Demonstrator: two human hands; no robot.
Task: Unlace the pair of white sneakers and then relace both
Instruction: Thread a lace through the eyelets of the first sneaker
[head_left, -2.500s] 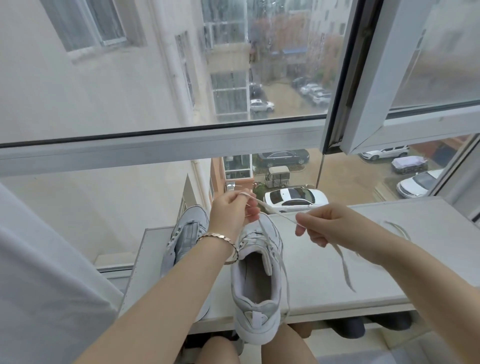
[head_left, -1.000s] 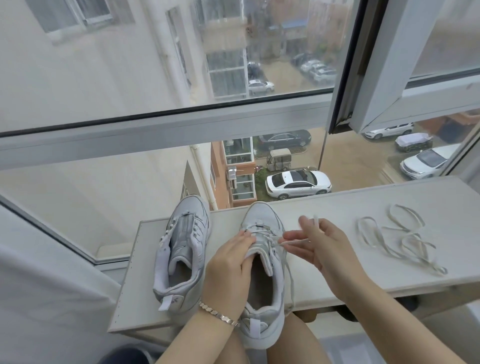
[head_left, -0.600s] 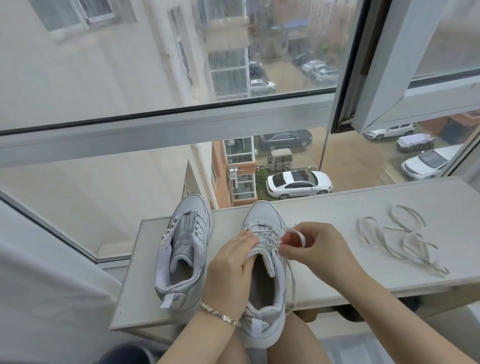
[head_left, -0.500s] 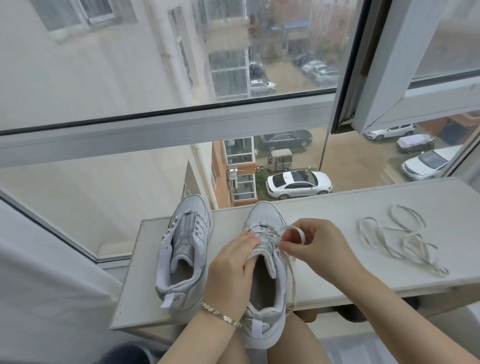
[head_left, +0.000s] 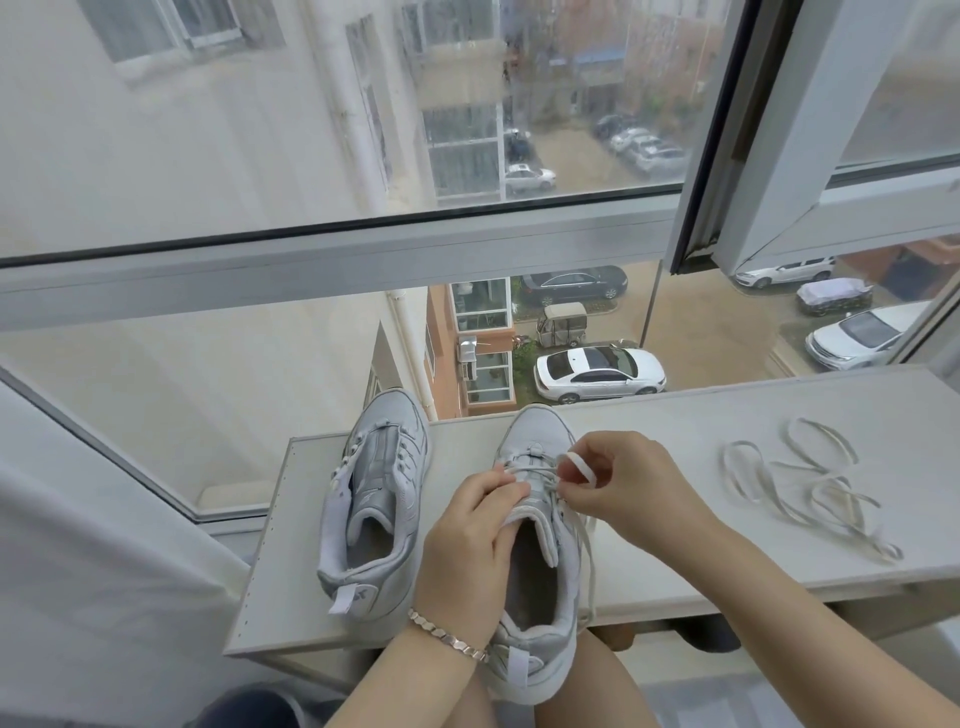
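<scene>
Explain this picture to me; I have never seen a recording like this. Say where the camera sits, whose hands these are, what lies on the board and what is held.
There is no machine here. A person works with bare hands, and one wide-angle camera worn on the head looks forward and down, so you see roughly what the person sees. The left hand, with a bracelet on its wrist, grips the tongue of the nearer sneaker. The right hand pinches a loop of that shoe's white lace close to the eyelets. Both shoes stand on the pale board by the window, toes toward the glass. The other sneaker shows no lace. A loose lace lies in coils further right, apart from the shoes. Outside, a white car is parked far below.
</scene>
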